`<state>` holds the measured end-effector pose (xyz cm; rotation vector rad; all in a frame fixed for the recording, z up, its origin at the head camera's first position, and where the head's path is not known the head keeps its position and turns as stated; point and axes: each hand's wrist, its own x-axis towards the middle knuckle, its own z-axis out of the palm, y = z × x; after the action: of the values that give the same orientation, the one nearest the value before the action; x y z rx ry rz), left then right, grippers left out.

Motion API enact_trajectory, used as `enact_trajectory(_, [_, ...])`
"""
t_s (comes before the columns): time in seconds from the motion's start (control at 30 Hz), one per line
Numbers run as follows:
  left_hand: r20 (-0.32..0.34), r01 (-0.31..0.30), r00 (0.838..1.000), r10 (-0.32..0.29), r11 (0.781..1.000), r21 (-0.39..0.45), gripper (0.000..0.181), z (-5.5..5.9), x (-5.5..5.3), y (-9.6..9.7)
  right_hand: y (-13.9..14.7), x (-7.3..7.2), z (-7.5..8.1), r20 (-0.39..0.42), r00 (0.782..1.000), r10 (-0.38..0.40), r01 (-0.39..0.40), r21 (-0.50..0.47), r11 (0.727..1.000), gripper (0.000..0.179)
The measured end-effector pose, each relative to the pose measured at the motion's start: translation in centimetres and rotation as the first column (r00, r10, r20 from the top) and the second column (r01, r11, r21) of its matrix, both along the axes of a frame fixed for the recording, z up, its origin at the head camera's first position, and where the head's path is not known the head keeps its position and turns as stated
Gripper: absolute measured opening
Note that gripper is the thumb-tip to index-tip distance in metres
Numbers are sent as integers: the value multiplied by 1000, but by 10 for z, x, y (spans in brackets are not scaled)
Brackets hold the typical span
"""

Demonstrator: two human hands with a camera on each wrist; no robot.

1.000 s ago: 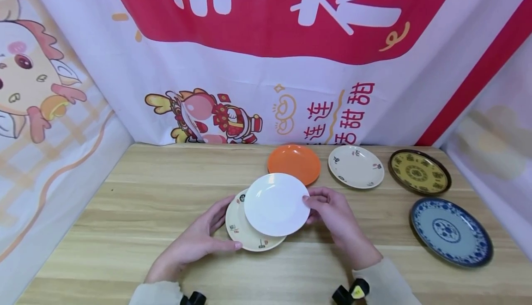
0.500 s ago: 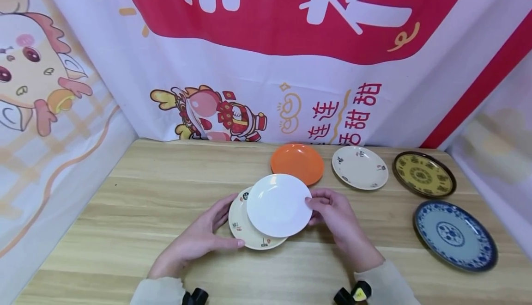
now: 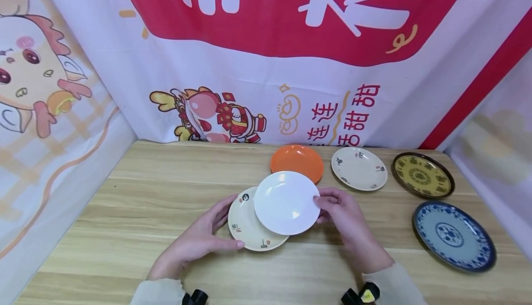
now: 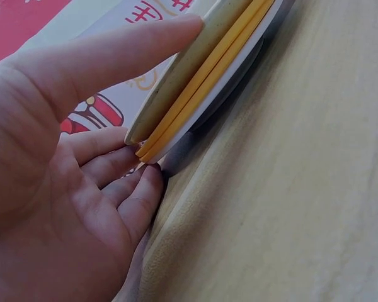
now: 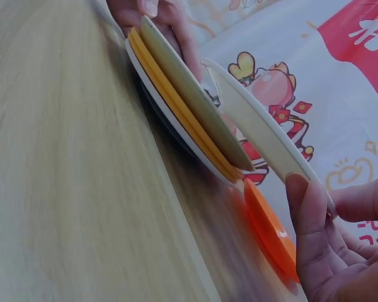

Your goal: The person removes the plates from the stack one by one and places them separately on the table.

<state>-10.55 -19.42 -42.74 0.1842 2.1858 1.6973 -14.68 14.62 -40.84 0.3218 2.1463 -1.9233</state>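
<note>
A plain white plate [image 3: 287,203] is pinched at its right rim by my right hand [image 3: 341,210], thumb on top and fingers beneath. It hangs tilted above a stack of plates, overlapping the top one, with a gap between them in the right wrist view. That top plate is a cream plate [image 3: 245,228] with small dark and red marks. Under it the left wrist view shows yellow-orange plates [image 4: 195,88], a white rim [image 4: 223,82] and something dark lowest. My left hand [image 3: 201,235] holds the stack's left edge, thumb on the cream rim and fingers against the side.
Behind the stack lies an orange plate [image 3: 297,157]. To its right are a cream patterned plate [image 3: 359,168], a yellow plate with a dark rim [image 3: 421,174] and a large blue plate [image 3: 455,235]. Printed cloth [image 3: 249,48] stands along the wooden table's [image 3: 145,194] back.
My right hand has moved slightly to the right with the white plate, so more of the cream plate shows. My left hand stays at the stack's edge.
</note>
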Motion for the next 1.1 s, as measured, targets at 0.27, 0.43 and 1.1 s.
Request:
enact_trajectory(0.27, [2,-2,1000,2,1000,-3,111,-3,0,-2,28,4,-2,3,1000,-29,29,-8,1000,42])
enact_trajectory(0.43, [8,1,1000,-1,1000,0,110,-3,-1,-2,49,10,-6,32,998,-47,48,-11,999,47])
enact_trajectory(1.1, [42,0,999,-2,999,37,107,-2,-1,-2,119,34,-14,200,964,-176,171,43,984,59])
